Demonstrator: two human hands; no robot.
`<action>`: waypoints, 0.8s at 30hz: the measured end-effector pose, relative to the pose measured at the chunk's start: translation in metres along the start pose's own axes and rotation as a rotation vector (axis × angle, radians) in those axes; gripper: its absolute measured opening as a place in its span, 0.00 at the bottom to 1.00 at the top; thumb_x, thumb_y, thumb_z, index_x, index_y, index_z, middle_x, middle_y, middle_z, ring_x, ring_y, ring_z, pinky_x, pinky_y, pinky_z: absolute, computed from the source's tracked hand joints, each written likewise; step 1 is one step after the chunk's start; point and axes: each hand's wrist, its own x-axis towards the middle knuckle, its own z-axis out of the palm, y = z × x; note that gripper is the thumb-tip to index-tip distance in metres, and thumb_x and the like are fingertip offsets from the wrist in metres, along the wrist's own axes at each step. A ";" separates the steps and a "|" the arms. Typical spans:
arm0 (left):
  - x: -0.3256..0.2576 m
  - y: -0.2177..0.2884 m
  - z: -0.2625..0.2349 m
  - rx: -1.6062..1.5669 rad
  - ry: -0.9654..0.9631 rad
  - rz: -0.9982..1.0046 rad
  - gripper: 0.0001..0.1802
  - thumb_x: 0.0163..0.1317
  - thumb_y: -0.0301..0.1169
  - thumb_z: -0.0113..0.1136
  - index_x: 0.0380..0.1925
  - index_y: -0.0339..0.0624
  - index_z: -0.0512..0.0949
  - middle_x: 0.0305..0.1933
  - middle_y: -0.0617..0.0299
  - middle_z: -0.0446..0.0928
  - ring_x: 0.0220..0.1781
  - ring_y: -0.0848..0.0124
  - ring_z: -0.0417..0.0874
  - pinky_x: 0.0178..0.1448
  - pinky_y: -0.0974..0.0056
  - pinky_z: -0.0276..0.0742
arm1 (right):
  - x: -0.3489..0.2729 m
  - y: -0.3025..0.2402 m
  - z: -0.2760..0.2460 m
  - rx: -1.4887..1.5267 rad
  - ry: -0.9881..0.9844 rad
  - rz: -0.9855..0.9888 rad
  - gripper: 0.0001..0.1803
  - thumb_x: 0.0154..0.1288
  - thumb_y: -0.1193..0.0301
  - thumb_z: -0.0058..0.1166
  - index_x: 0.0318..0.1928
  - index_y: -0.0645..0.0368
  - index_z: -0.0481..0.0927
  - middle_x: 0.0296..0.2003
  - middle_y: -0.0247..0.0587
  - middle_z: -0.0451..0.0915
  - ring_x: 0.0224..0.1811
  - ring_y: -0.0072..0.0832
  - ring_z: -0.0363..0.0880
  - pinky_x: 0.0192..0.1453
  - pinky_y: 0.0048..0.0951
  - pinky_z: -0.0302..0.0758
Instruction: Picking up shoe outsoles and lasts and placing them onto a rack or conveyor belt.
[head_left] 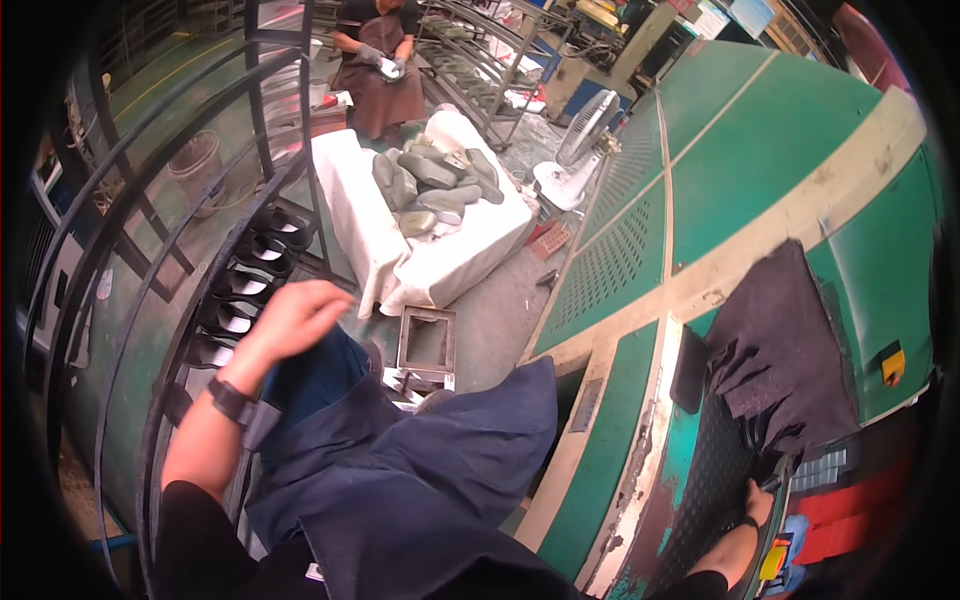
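Shoes [245, 285] on rack [197, 305] — left; machine [705, 225] — right; draped table [470, 258] ahead, between

Green machine [735, 110]: painted metal, smooth, faintly glossy; pale edge [630, 480] chipped, rough. Dimpled dark panel [710, 485]: matt, probably rubber, though view dim there. Draped dark cloth [785, 350]: matt, wrinkled. Apron [400, 480]: matt cloth, creased. Black shoes [262, 252]: glossy, smooth. Rack [257, 90]: dark metal bars. White cover [345, 190]: matt cloth. Square frame [428, 314]: dull metal. Fan base [563, 186]: smooth white plastic.
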 end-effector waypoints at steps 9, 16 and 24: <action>0.020 0.034 0.084 -0.515 -0.343 0.153 0.11 0.69 0.30 0.59 0.45 0.37 0.85 0.41 0.54 0.85 0.45 0.58 0.87 0.49 0.60 0.81 | -0.126 0.031 -0.019 0.662 -0.087 -0.245 0.34 0.57 0.53 0.71 0.49 0.76 0.82 0.45 0.46 0.85 0.48 0.35 0.82 0.59 0.35 0.77; 0.038 0.105 0.114 -0.968 -0.709 0.192 0.26 0.69 0.32 0.61 0.67 0.42 0.73 0.66 0.54 0.74 0.62 0.63 0.80 0.61 0.60 0.77 | -0.268 -0.035 -0.104 1.563 -0.430 0.143 0.38 0.66 0.46 0.63 0.62 0.68 0.78 0.58 0.49 0.81 0.61 0.37 0.79 0.67 0.35 0.74; 0.012 0.151 0.125 -1.685 -1.072 -0.095 0.50 0.70 0.50 0.57 0.82 0.59 0.38 0.83 0.53 0.48 0.80 0.62 0.60 0.72 0.58 0.69 | -0.399 -0.221 -0.056 2.429 -0.946 -0.230 0.51 0.70 0.31 0.39 0.73 0.67 0.63 0.68 0.53 0.71 0.70 0.45 0.69 0.77 0.49 0.62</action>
